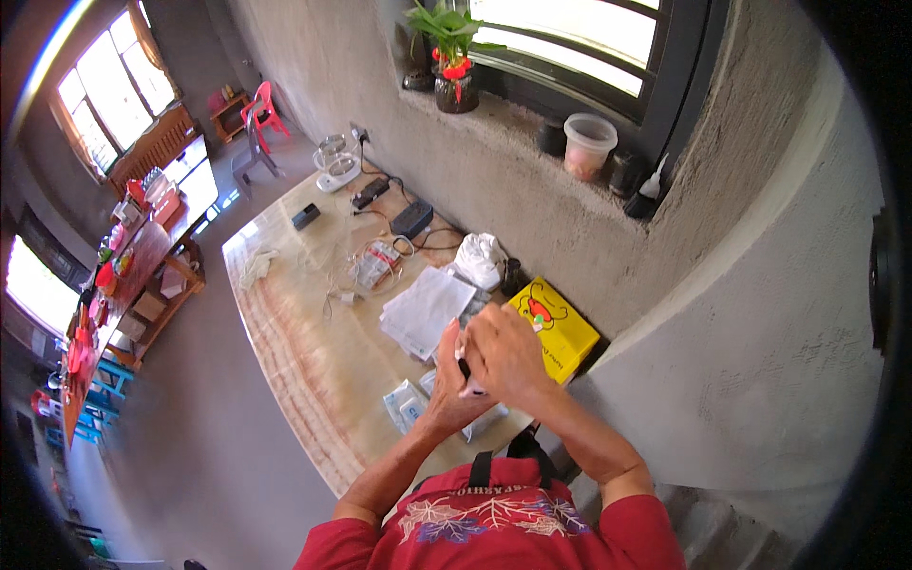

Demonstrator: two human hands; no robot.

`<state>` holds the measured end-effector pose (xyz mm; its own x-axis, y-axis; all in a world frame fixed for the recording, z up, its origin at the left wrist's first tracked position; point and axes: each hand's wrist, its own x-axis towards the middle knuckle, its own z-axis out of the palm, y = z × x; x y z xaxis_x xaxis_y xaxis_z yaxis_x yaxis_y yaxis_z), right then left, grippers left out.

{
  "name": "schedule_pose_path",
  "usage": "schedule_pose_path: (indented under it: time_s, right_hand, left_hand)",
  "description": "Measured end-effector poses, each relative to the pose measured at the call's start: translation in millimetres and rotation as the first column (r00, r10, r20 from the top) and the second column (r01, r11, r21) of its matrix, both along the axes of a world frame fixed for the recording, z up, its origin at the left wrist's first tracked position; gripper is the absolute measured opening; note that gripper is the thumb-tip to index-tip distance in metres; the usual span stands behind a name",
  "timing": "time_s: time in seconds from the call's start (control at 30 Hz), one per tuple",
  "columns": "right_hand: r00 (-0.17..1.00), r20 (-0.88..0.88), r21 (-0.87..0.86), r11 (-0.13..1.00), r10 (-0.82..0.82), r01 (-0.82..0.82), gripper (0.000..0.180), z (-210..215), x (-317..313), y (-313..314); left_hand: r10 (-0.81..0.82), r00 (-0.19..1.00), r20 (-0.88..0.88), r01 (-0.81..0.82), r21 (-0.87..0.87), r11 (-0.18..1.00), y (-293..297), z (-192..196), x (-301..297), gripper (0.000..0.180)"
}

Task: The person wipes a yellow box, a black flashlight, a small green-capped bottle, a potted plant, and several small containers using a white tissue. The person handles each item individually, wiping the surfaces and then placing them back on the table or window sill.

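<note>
My left hand (449, 388) and my right hand (511, 353) meet above the near end of the table, fingers closed together. Between them shows a small dark and pale thing (471, 388), mostly covered by the fingers; I cannot make out its kind. Beyond my hands lies a stack of white paper sheets (425, 309). To the right stands a yellow box (566, 344) with a cartoon face on it. A white and blue packet (405, 407) rests on the table just left of my left hand, and another pale packet lies partly hidden beneath my hands.
The marbled table (294, 323) runs away along the grey wall. On it are a white bunched bag (480, 260), a black power adapter (411, 219), cables, a small black box (306, 217) and a glass kettle (335, 161). A plant (448, 43) and plastic tub (587, 147) stand on the windowsill.
</note>
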<state>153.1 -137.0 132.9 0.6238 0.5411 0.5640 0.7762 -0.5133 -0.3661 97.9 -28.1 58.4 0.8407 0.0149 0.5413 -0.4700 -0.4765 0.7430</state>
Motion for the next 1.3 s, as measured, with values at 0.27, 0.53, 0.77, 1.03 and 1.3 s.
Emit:
schedule_pose_path:
  time_s: [0.27, 0.53, 0.77, 1.03, 1.3]
  right_hand:
    - [0.358, -0.831, 0.49, 0.865, 0.425, 0.112, 0.026, -13, 31, -6]
    - [0.852, -0.478, 0.629, 0.761, 0.213, 0.162, 0.039, -36, -34, -10]
    - [0.998, -0.063, 0.384, 0.923, 0.03, -0.004, 0.045, -51, -80, -28]
    - [0.986, 0.136, 0.429, 0.892, 0.094, -0.145, 0.039, 4, -45, -29]
    - [0.982, -0.179, 0.662, 0.745, 0.056, 0.078, 0.026, -28, -53, -27]
  left_hand:
    - [-0.208, 0.957, -0.203, 0.089, -0.478, 0.874, -3, 32, -16, 0.106]
    - [-0.461, 0.882, -0.1, 0.088, -0.925, 0.37, 2, 27, -9, 0.076]
    - [-0.507, 0.861, -0.036, 0.011, -0.996, 0.089, 1, 24, -6, 0.061]
    - [-0.546, 0.837, -0.024, -0.041, -0.999, -0.019, -15, 17, -22, 0.053]
    - [-0.573, 0.819, 0.014, 0.038, -0.999, 0.029, -18, 21, -27, 0.062]
